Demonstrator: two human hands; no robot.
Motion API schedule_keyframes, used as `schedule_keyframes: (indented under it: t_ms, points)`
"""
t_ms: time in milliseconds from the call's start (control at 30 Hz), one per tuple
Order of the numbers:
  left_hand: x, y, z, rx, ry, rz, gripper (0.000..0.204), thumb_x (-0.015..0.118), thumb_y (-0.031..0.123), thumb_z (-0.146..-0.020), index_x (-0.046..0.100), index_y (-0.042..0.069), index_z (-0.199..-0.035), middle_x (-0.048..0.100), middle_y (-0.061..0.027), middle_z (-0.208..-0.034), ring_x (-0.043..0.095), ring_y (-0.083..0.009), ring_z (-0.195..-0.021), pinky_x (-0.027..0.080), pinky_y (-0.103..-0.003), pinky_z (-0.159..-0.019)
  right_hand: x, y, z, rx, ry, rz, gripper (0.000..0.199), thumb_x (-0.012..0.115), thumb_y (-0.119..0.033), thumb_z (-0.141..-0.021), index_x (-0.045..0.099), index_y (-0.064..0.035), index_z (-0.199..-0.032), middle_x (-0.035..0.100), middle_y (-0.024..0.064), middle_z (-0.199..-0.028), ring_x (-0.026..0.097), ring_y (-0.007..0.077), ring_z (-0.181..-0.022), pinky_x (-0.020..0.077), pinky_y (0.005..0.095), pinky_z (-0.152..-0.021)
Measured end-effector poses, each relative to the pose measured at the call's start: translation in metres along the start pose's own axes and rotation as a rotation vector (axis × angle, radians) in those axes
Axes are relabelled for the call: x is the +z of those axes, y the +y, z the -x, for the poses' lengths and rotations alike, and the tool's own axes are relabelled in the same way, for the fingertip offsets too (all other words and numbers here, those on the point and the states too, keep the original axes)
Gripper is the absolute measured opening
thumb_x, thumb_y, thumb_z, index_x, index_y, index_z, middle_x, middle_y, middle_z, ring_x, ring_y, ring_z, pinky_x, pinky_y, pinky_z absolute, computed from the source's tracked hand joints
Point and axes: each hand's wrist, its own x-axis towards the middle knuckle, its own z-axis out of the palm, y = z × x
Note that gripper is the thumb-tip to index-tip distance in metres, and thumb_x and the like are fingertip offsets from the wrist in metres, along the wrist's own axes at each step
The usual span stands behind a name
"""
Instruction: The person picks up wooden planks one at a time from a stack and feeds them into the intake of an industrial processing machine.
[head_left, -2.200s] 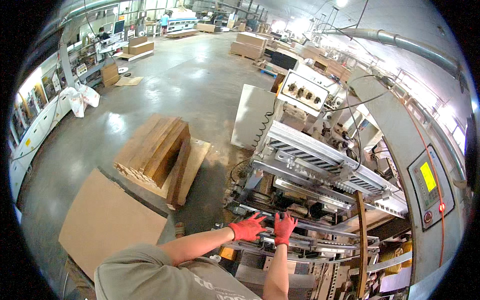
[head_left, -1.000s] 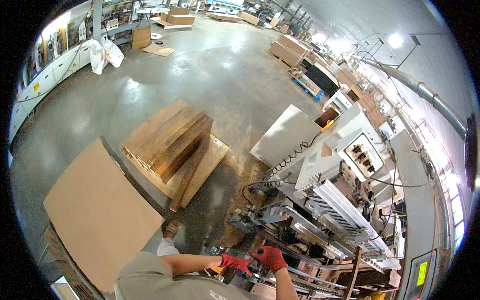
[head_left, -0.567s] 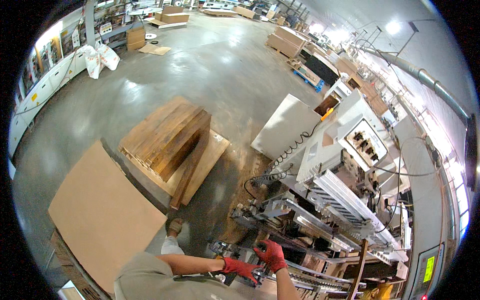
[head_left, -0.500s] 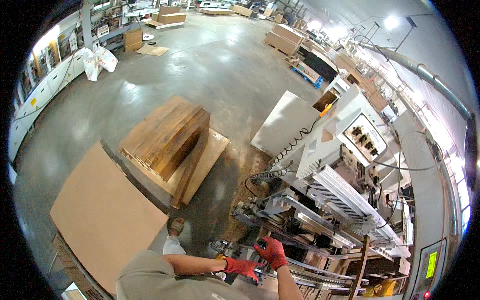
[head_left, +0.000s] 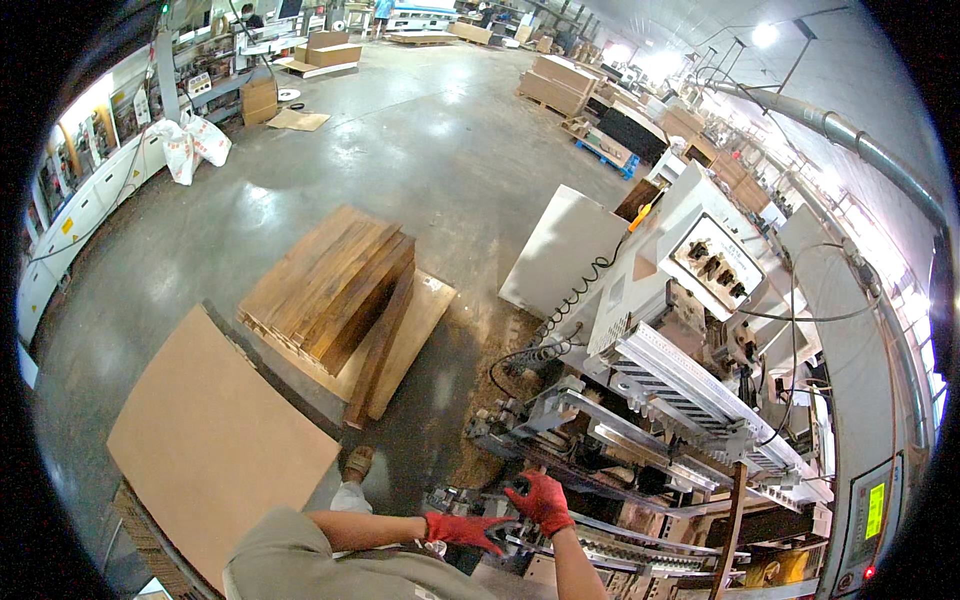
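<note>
Both of my hands wear red gloves and are over the front of a metal woodworking machine (head_left: 690, 400). My left hand (head_left: 466, 530) is nearest to the machine's lower front edge, with its fingers stretched out and nothing visible in them. Just right of it, my right hand (head_left: 543, 503) is curled, thumb and fingers bent around a small dark spot at the machine's front. What that dark part is cannot be made out. Metal rails (head_left: 640, 545) run to the right from beneath the right hand.
To the left lies a large tan board (head_left: 225, 440) on a stack. Beyond it, a pile of brown wooden planks (head_left: 320, 285) rests on a pale base board (head_left: 425, 320), with one plank leaning alongside. A coiled black hose (head_left: 575, 315) hangs by the machine. A control panel (head_left: 868, 515) stands at right.
My left hand has drawn slightly left, away from the right one. The right hand stays curled in nearly the same place. The whole view has shifted a little.
</note>
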Motion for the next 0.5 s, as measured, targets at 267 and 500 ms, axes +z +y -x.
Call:
schedule_keyframes:
  t_ms: [267, 500]
  points:
    - [0.018, 0.040, -0.017, -0.170, -0.103, -0.282, 0.094, 0.064, 0.051, -0.081, 0.012, 0.012, -0.150, 0.041, -0.0249, -0.136, 0.052, -0.0423, -0.112, 0.044, -0.047, -0.092, -0.001, -0.004, 0.001, 0.037, -0.002, -0.033, 0.062, 0.066, -0.056, -0.076, 0.063, -0.0073, -0.114, 0.063, 0.0197, -0.111, 0.060, 0.0362, -0.102, 0.0478, 0.0426, -0.089]
    - [-0.062, 0.220, 0.047, 0.284, -0.251, 0.698, 0.090, 0.073, 0.039, -0.076, 0.024, 0.009, -0.146, 0.041, -0.0198, -0.140, 0.046, -0.0281, -0.124, 0.036, -0.038, -0.104, -0.007, -0.010, 0.000, 0.084, -0.036, -0.005, 0.066, 0.064, -0.063, -0.074, 0.064, -0.0085, -0.112, 0.065, 0.0173, -0.108, 0.062, 0.0343, -0.101, 0.0501, 0.0441, -0.085]
